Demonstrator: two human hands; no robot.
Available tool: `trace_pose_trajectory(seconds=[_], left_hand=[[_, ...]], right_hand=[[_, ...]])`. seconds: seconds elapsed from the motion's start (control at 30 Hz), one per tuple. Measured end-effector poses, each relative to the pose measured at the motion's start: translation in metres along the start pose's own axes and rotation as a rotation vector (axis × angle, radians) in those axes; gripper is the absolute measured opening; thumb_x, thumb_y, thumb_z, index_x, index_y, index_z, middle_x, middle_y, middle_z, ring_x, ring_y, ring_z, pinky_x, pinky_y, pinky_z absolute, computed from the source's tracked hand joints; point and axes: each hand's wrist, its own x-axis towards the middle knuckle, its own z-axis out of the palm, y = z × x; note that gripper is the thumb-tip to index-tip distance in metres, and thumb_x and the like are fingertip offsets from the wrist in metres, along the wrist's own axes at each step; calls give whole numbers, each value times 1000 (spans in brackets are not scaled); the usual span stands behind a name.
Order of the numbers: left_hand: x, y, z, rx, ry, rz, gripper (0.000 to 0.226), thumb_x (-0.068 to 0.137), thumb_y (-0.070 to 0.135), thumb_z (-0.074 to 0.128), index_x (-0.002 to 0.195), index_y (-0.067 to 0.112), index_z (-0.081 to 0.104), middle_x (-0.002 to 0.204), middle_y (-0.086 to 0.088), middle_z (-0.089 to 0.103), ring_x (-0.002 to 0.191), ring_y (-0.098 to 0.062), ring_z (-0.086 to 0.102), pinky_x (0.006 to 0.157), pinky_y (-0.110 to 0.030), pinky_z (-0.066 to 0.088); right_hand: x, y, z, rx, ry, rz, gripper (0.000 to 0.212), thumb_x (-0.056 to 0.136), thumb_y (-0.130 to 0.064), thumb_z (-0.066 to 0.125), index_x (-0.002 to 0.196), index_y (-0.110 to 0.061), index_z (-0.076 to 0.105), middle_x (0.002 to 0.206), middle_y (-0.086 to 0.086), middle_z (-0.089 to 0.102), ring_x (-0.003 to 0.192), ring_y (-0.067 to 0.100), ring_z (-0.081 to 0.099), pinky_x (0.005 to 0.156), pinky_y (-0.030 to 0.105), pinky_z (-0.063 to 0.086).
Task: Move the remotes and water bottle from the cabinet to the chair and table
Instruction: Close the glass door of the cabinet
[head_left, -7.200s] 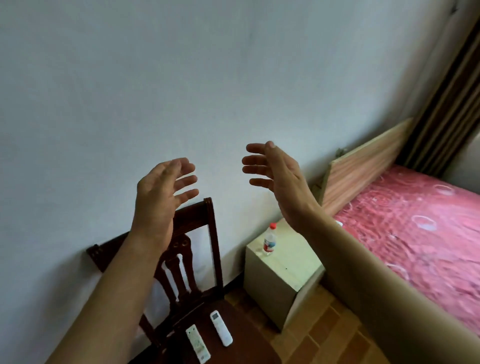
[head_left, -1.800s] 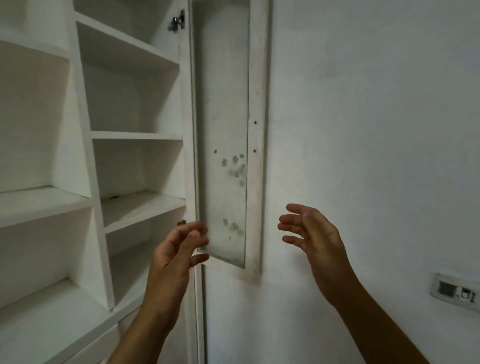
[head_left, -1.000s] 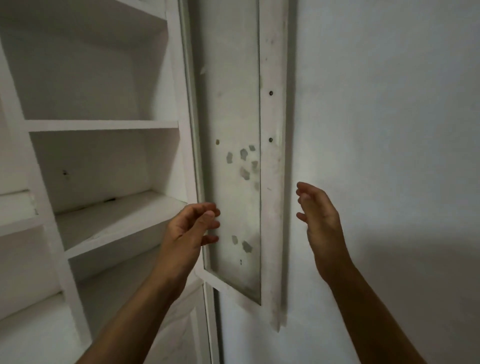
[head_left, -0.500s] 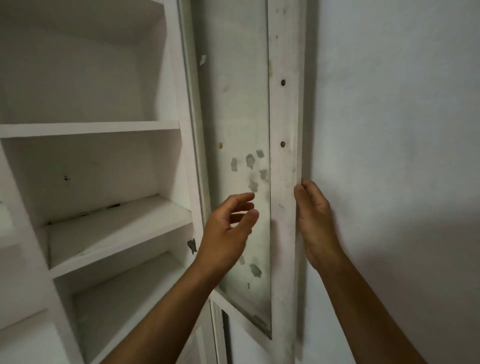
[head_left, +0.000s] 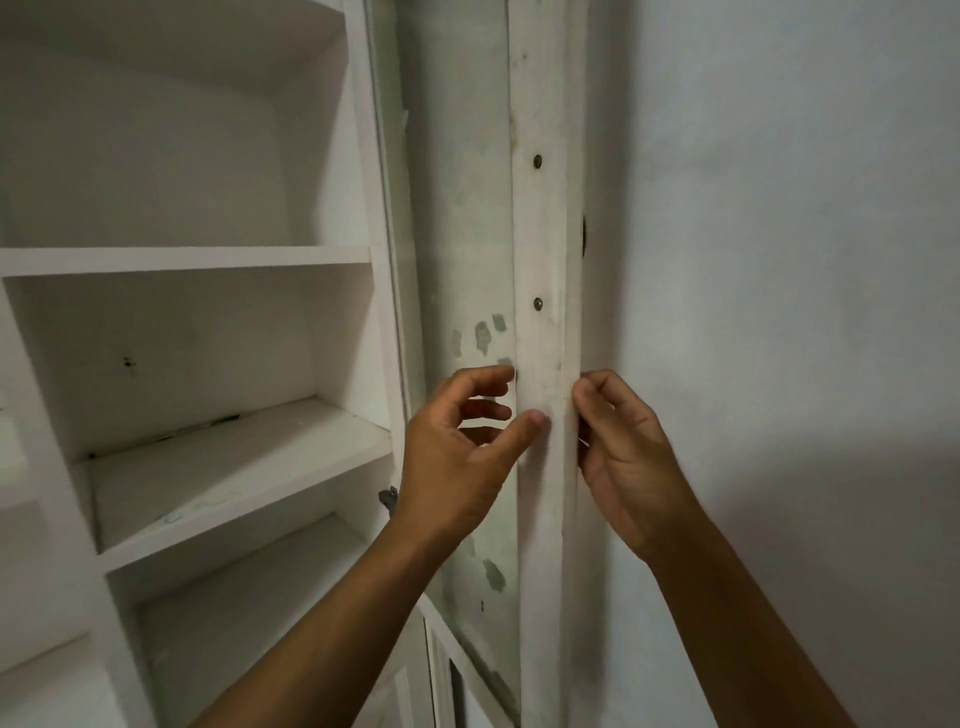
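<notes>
The white cabinet (head_left: 208, 254) stands open on the left, its shelves bare. No remote or water bottle is in view. The cabinet door (head_left: 540, 260), a white frame round a stained glass pane, is swung back near the wall. My right hand (head_left: 628, 467) grips the door's outer edge, fingers curled behind it. My left hand (head_left: 457, 457) is in front of the pane, fingers loosely curled, thumb tip and index tip touching the frame's front face.
A plain white wall (head_left: 779, 312) fills the right side, close behind the door. A small metal hinge (head_left: 387, 496) sits on the cabinet's upright by my left wrist. A lower cabinet door (head_left: 441, 675) shows beneath.
Both hands have closed in on the door frame: the right hand's fingers now wrap its outer edge, the left thumb has reached its face. I have stepped closer.
</notes>
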Motion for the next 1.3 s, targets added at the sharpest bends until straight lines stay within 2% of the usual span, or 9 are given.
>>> trace_pose_trajectory(seconds=[0.1,0.2,0.43,0.57,0.77,0.9,1.03,1.2,1.3], left_hand=[[-5,1,-14,-28,60,37,47,77,47,72,118,26,65,112,12,68,96,-3,67,79,-23,60],[-11,-1,-36,-59,106,85,43,81,49,74,116,25,66,111,8,70,100,-13,69,82,-32,61],[-26,2,-94,-112,107,135,33,85,44,62,112,25,68,106,7,72,101,-20,69,77,-25,58],[-36,-2,-130,-121,133,131,36,86,39,62,116,19,67,110,3,72,106,-24,68,80,-29,60],[-46,-10,-174,-56,213,102,31,84,39,66,114,28,68,108,5,72,106,-19,69,79,-26,59],[-47,-19,-201,17,284,98,36,83,43,67,117,31,66,111,2,71,105,-17,69,79,-25,59],[-45,-31,-228,112,331,77,36,86,44,66,121,35,64,112,6,69,107,-15,69,81,-29,61],[-38,-42,-254,345,367,67,45,84,58,62,124,38,59,116,14,63,109,-6,63,88,-33,60],[-34,-46,-271,514,470,0,77,73,68,71,140,41,43,141,13,48,122,-3,51,97,-26,50]], right_hand=[[-5,-2,16,41,-98,15,30,82,-32,63,105,-14,66,108,4,77,104,27,73,91,39,61],[-7,-1,37,86,-158,28,43,72,-32,71,107,-7,67,107,8,78,104,27,74,87,32,61],[-1,11,88,74,-277,7,62,65,-34,90,118,-12,67,119,17,72,116,35,68,100,42,57],[-4,12,128,-3,-288,-42,54,70,-19,84,120,-14,64,112,8,75,108,23,73,86,30,60],[0,13,190,-24,-236,-214,49,77,-29,75,124,-26,63,116,6,69,107,15,69,86,25,58],[13,16,233,26,-277,-243,31,89,-20,71,119,-20,65,113,4,72,100,10,72,80,21,57],[28,35,272,-38,-216,-268,21,94,-16,68,116,-15,67,104,5,73,90,11,70,77,24,57],[39,50,298,-89,-157,-315,16,94,-12,68,109,-17,67,94,-5,70,85,6,69,79,23,59],[43,57,305,-114,-148,-331,18,95,-14,68,112,-17,66,97,-4,70,90,8,70,84,25,61]])
